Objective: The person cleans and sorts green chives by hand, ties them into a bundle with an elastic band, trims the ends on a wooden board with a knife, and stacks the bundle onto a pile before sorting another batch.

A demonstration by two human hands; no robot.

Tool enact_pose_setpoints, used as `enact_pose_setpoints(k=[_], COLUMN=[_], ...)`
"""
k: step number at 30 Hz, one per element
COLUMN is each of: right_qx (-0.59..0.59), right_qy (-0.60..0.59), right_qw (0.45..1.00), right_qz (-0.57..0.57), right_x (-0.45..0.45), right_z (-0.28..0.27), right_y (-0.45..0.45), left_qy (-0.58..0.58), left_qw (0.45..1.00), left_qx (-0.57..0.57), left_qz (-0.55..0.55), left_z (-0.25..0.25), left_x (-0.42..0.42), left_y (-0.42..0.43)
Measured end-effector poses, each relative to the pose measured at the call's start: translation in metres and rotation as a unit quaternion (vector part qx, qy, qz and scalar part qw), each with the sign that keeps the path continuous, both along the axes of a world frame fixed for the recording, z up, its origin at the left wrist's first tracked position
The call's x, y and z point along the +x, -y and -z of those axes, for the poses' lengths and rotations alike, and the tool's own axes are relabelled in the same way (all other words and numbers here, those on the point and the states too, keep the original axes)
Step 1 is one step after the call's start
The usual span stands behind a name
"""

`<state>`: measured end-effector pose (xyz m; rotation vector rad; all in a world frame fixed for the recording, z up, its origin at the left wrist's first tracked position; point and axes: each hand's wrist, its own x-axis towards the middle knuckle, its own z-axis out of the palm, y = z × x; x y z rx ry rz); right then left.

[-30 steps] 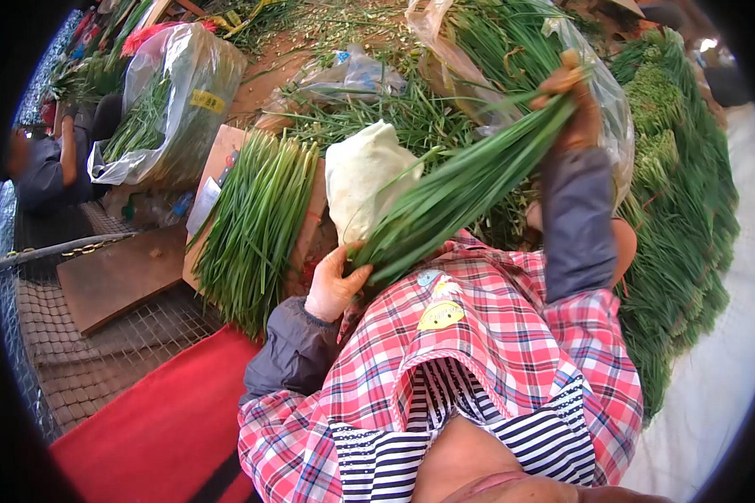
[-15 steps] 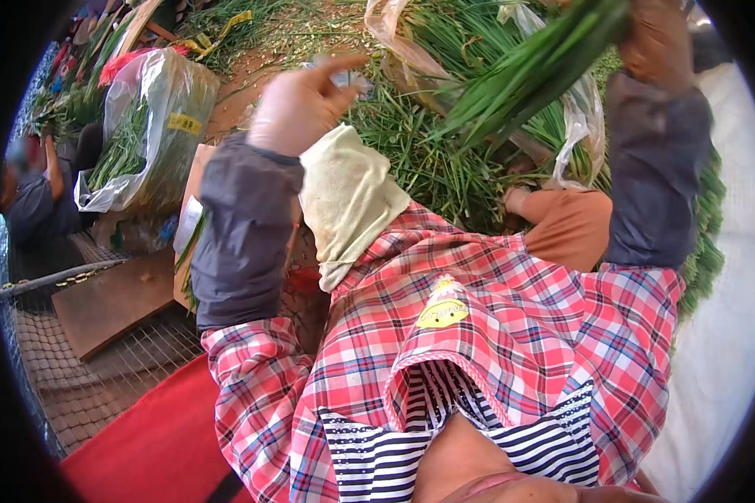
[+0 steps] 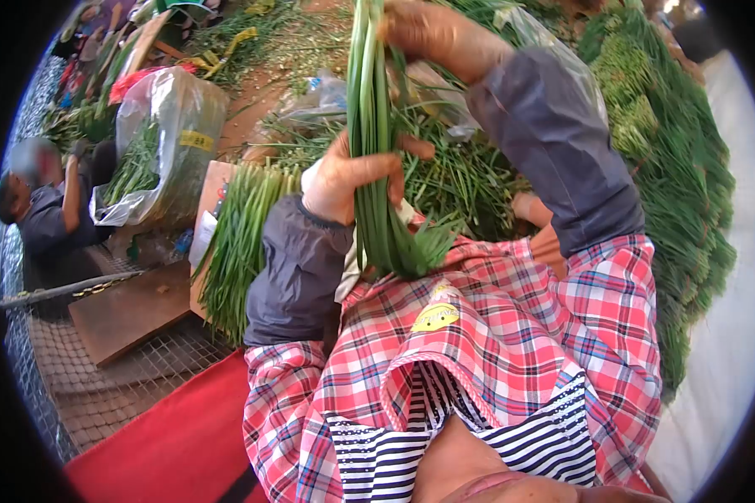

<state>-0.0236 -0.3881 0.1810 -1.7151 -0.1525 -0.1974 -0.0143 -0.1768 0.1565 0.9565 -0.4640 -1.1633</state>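
Note:
A bunch of chives [image 3: 371, 101] hangs upright in front of my chest, its pale stalk ends up and its darker leaf tips curling down near my shirt. My left hand [image 3: 348, 178] is wrapped round the lower middle of the bunch, thumb across the front, with a fingertip showing on the far side. At the upper stalks, my right hand [image 3: 445, 38] grips the bunch from the right; motion blurs its fingers. Below the hands lie loose chives [image 3: 470, 180] around my legs.
More chives [image 3: 247, 235] lie on a board left of my left sleeve. A large pile [image 3: 679, 193] stretches along the right. Farther left stand a clear plastic bag [image 3: 176, 138] of greens and another person [image 3: 50, 205]. A brown board [image 3: 130, 310] rests on netting.
My right hand has brought the bunch from the upper right to the middle, turning it upright. My left hand, free before, has moved right and down and closed round it.

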Motion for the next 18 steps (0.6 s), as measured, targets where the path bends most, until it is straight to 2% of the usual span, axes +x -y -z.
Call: enact_pose_setpoints(k=[1, 3, 5, 6, 9, 10, 13, 14, 18], right_qx=[-0.002, -0.076, 0.04, 0.03, 0.075, 0.06, 0.128, 0.171, 0.257], right_qy=[-0.034, -0.125, -0.141, -0.19, -0.236, -0.239, -0.223, -0.211, -0.182], right_qw=[0.999, 0.989, 0.988, 0.98, 0.969, 0.969, 0.963, 0.958, 0.948], right_qz=[-0.016, 0.007, 0.049, 0.05, 0.022, -0.023, -0.08, -0.095, -0.047], right_x=[0.004, 0.0, -0.003, -0.01, -0.01, -0.01, -0.009, -0.011, -0.009], right_z=[0.014, 0.027, 0.04, 0.028, 0.031, 0.033, 0.048, 0.048, 0.05], right_y=[0.0, -0.005, -0.017, -0.02, -0.021, -0.015, -0.004, -0.006, -0.033], left_qy=[-0.028, -0.06, -0.045, -0.095, -0.139, -0.142, -0.14, -0.134, -0.093], left_qw=[0.999, 0.998, 0.999, 0.995, 0.99, 0.99, 0.989, 0.989, 0.986], left_qx=[-0.016, -0.027, 0.008, 0.006, -0.004, -0.001, -0.042, -0.053, -0.113], left_qz=[0.015, 0.022, -0.011, 0.005, -0.004, 0.009, 0.014, -0.015, -0.081], left_z=[0.004, 0.02, 0.037, 0.04, 0.043, 0.051, 0.052, 0.052, 0.064], left_x=[0.001, 0.003, -0.004, -0.005, -0.01, -0.006, -0.009, -0.011, -0.007], left_y=[-0.011, -0.024, -0.031, -0.034, -0.038, -0.04, -0.037, -0.033, -0.017])
